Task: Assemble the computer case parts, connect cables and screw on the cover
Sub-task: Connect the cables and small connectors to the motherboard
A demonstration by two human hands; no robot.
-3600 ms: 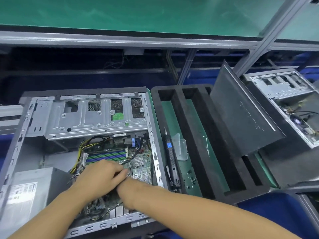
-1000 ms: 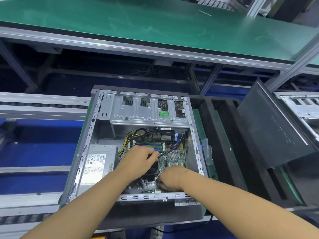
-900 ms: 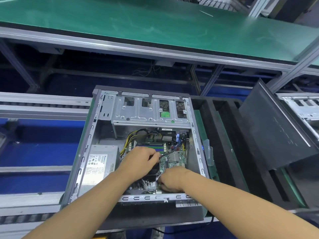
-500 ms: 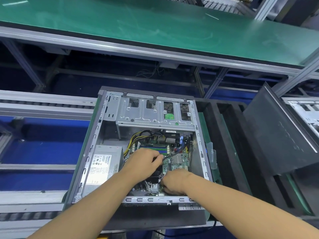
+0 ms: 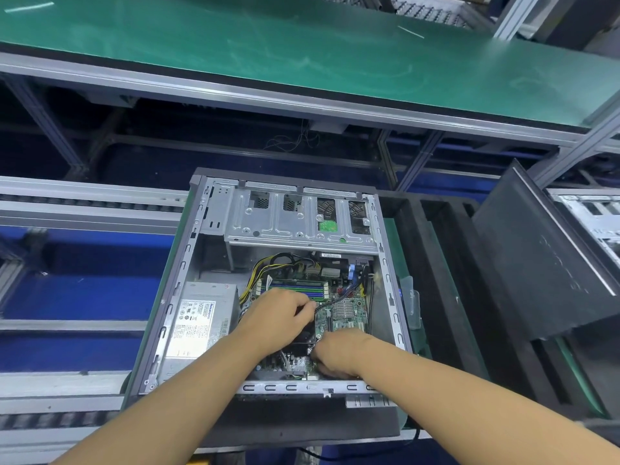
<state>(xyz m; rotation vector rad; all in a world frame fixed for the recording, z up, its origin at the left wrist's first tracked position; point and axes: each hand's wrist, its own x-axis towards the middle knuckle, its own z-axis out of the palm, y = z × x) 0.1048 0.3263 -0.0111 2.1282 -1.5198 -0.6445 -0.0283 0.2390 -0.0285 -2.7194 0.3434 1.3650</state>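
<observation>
Both grips hardly moved inside the computer case (image 5: 183,298), centre frame: left grip (image 5: 281,317) pinches the black cable (image 5: 330,303) over the motherboard (image 5: 349,310); right grip (image 5: 339,354) curls, holding what I cannot tell. Cabling continues.

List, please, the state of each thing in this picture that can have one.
computer case: lies on its side, open, cover off.
cover: off the case, leaning tilted at its right.
black cable: pinched by the left hand.
left hand: fingers curled, pinches the black cable.
right hand: fingers curled inside the case; grip hidden.
</observation>
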